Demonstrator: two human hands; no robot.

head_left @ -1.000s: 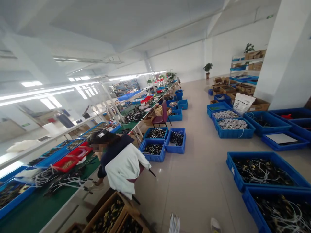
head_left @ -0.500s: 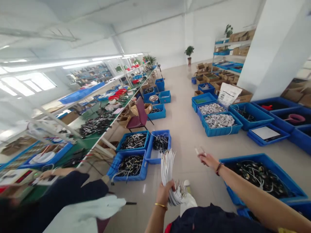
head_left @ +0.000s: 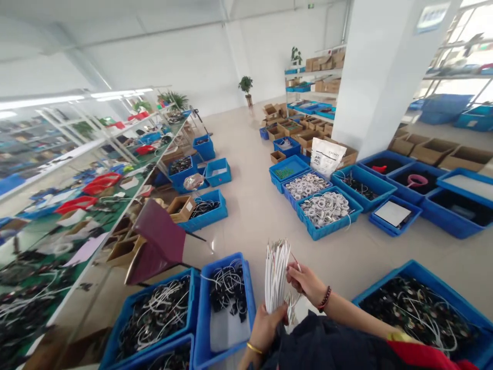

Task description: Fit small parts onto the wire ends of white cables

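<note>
Pale floor [head_left: 254,200] runs up the middle. Green-topped counter [head_left: 79,280] along its left side, dark cable parts piled at the near end, red trays [head_left: 102,182] farther up. White column [head_left: 370,87] at right, blue bins and open cartons round its foot. Maroon chair [head_left: 165,231] on the floor, just off the counter's right edge. Large blue bin [head_left: 385,281] of dark parts and pale wires at the floor's near right corner; narrower blue bin [head_left: 221,334] nearer the counter, partly filled, pale bottom showing. Bin of white coils [head_left: 333,227] farther up on the right, printed white bag [head_left: 325,156] standing behind it. Bundle of white wires [head_left: 274,280] is held up off the floor, low center of view — roughly upright, ends on top. Left grip [head_left: 265,329] is closed round its lower part. Right grip [head_left: 306,282] is at the bundle's right side, fingers curled near the upper ends — thin reddish wire tip beside them, can't tell if it's pinched. Gold bracelet [head_left: 254,349] on left wrist, dark red beaded bracelet [head_left: 325,299] on right.
</note>
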